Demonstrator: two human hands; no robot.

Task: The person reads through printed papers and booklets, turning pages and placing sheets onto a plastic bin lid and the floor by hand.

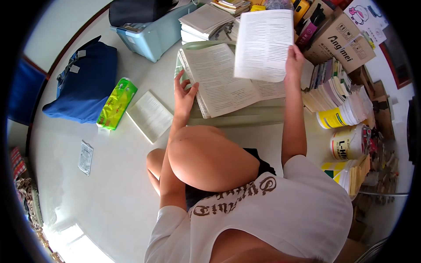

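pinching a white printed sheet (264,46) at its right edge between thumb and fingers, the right hand (294,63) held it raised over the right part of an open printed book (219,81); whether one leaf or several could not be told. the left hand (186,96), fingers spread, rested at the book's left edge. the book lay on an olive-green board (263,116), just beyond the seated person's bare knee (206,153).

left side, on the pale floor (118,197): one blue fabric bag (85,83); one green plastic-wrapped packet (116,104) beside it; one pale booklet (151,115), near the board; one small silver-grey sachet (86,158), well apart from the book.

beyond: one light-blue plastic bin (162,37), a black item (133,12) on top; one stack of books and papers (206,22).

right side: one cardboard carton (342,44) marked "angimei"; rows of books (326,83); white-and-yellow pails (344,142), one lettered "l-hm".
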